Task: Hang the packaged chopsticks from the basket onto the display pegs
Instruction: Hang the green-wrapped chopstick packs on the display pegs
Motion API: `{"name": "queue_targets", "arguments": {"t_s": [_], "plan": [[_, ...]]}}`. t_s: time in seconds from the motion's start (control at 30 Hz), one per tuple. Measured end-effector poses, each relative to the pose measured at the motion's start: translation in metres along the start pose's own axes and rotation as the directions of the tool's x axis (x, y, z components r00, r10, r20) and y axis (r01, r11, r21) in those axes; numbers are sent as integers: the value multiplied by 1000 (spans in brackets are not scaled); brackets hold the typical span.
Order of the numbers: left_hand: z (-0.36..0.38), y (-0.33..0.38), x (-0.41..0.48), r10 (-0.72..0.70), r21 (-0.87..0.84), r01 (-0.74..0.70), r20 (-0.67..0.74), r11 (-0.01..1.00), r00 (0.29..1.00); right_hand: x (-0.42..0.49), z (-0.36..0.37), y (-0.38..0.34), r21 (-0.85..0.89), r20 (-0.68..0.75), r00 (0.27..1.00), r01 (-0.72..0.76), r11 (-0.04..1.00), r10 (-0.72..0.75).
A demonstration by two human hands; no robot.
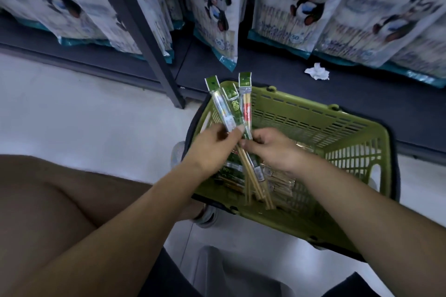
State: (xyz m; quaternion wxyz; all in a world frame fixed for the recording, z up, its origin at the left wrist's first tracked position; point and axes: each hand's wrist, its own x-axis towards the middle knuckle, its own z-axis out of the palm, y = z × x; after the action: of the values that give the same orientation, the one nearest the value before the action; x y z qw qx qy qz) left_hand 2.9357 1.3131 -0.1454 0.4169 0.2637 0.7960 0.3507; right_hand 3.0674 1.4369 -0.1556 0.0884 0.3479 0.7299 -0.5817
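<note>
Over the left end of the basket (313,109), my left hand (212,144) curls round a fan of three chopstick packs (233,106), hang tabs up. Just right of it, above the basket, my right hand (275,152) pinches the bundle's lower part. Loose packs (280,179) lie inside the basket. No pegs show; I judge most of the hanging remains.

Olive-green slatted basket (313,128), green-topped chopstick packets (231,103), white panda-print bags (301,0), dark shelf (265,75).
</note>
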Motion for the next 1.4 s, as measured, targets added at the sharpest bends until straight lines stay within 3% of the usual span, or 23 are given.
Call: {"name": "queue_targets", "arguments": {"t_s": [0.07, 0.13, 0.23, 0.3, 0.37, 0.43, 0.53, 0.67, 0.93, 1.07, 1.4], "plan": [[9, 1, -3, -74, -356, 110, 115, 928, 991, -5, 9, -11, 83, 2, 1000, 15, 996, -15], [13, 2, -2, -110, -567, 164, 129, 807, 985, -8, 16, -15, 185, -30, 1000, 4, 983, 2], [9, 2, 3, -123, -683, 153, 92, 714, 988, -7, 18, -14, 469, 18, 997, -80, 880, 81], [-3, 4, 9, -121, -683, 97, 13, 724, 993, -1, 17, -6, 553, 66, 990, -139, 822, 123], [-17, 4, 15, -100, -646, 33, -67, 763, 993, 7, 17, 13, 407, 29, 986, -160, 899, 163], [-29, 2, 20, -92, -586, -6, -137, 810, 986, 16, 19, 43, 92, -35, 986, -159, 983, 163], [-39, -7, 26, -58, -482, -37, -180, 875, 982, 25, 35, 95, -221, 56, 972, -210, 952, 228], [-41, -21, 26, -74, -404, 3, -161, 915, 984, 32, 60, 141, -450, 190, 937, -181, 875, 292], [-33, -22, 27, -56, -369, -9, -166, 929, 985, 50, 80, 165, -561, 220, 933, -119, 819, 285], [-30, -20, 28, -60, -364, -9, -176, 931, 982, 55, 81, 168, -593, 301, 891, -104, 799, 340], [-29, -21, 29, -68, -372, -2, -175, 928, 982, 55, 63, 156, -509, 393, 839, -143, 849, 377]]}}
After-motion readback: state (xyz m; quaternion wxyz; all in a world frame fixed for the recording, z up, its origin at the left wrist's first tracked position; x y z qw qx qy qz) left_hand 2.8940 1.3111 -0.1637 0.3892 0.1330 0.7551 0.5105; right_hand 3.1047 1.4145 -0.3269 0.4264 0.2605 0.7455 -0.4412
